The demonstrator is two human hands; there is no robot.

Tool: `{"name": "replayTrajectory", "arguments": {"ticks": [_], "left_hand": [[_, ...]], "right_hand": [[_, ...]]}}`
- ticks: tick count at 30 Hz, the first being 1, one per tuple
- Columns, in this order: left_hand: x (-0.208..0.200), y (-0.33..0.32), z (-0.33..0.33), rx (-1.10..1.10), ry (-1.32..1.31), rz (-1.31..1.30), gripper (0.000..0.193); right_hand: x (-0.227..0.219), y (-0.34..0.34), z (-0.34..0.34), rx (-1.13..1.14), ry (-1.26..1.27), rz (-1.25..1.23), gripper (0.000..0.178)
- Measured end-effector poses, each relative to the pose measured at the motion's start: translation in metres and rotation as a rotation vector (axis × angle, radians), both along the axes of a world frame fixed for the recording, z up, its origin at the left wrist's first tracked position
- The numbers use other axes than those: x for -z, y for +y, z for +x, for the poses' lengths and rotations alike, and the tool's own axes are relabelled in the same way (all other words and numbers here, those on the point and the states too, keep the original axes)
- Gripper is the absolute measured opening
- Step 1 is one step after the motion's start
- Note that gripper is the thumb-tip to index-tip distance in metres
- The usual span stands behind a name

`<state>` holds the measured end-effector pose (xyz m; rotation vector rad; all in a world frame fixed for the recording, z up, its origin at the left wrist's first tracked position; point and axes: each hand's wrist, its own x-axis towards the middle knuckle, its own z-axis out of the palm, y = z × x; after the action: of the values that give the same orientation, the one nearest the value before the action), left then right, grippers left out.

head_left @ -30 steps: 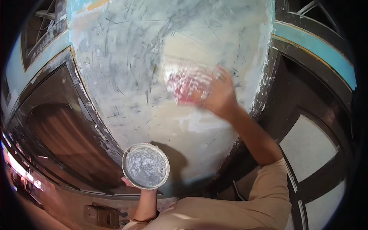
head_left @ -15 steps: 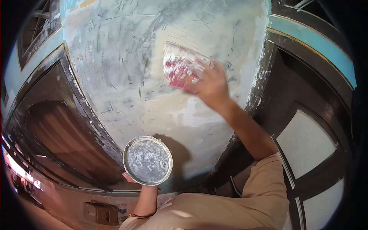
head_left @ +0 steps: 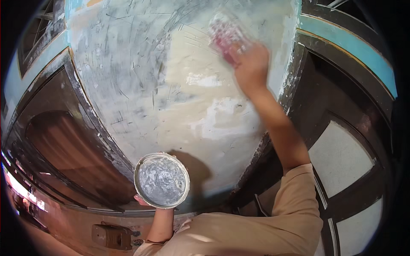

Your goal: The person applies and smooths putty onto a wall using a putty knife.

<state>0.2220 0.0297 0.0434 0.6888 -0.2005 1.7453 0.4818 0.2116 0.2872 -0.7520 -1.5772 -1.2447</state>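
In my right hand (head_left: 253, 70) is a red, flat putty spreader (head_left: 225, 36) smeared with white paste, blurred by motion. The hand is up against the upper right part of a patchy grey and cream wall (head_left: 128, 77); whether the blade's edge touches it I cannot tell. A fresh white streak of putty (head_left: 205, 80) lies on the wall below the spreader, with a larger white patch under it. Low in front of the wall, my left hand (head_left: 141, 200) supports a round, shallow container (head_left: 136, 181) from beneath. Grey-white paste coats its inside, and most of that hand's fingers are hidden under it.
A dark-framed door with a brown panel (head_left: 72, 158) stands left of the wall. On the right is a dark door with white panels (head_left: 341, 151). A brown plastic stool or chair (head_left: 112, 237) is on the floor at lower left.
My right hand has swept the spreader upward and to the right, uncovering a white putty streak on the wall. The container in my left hand has shifted slightly left.
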Motion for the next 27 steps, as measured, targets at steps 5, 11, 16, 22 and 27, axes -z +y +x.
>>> {"name": "replayTrajectory", "arguments": {"ticks": [5,11,16,22,27], "left_hand": [[0.002,-0.005,-0.007,-0.016,0.039,-0.075,0.133],[0.0,-0.009,-0.007,0.115,0.022,0.045,0.136],[-0.012,-0.024,0.011,0.046,0.037,-0.018,0.131],[-0.019,-0.035,0.013,-0.011,0.149,-0.034,0.129],[-0.012,-0.034,0.01,-0.019,0.023,0.019,0.127]], "right_hand": [[0.088,-0.039,-0.06,-0.377,-0.5,-0.092,0.023],[0.006,-0.043,-0.02,-0.325,-0.313,0.065,0.028],[-0.033,-0.014,-0.018,-0.145,0.011,0.112,0.029],[0.064,-0.046,-0.05,-0.42,-0.635,-0.013,0.03],[-0.046,-0.057,0.017,-0.261,-0.198,0.181,0.028]]}}
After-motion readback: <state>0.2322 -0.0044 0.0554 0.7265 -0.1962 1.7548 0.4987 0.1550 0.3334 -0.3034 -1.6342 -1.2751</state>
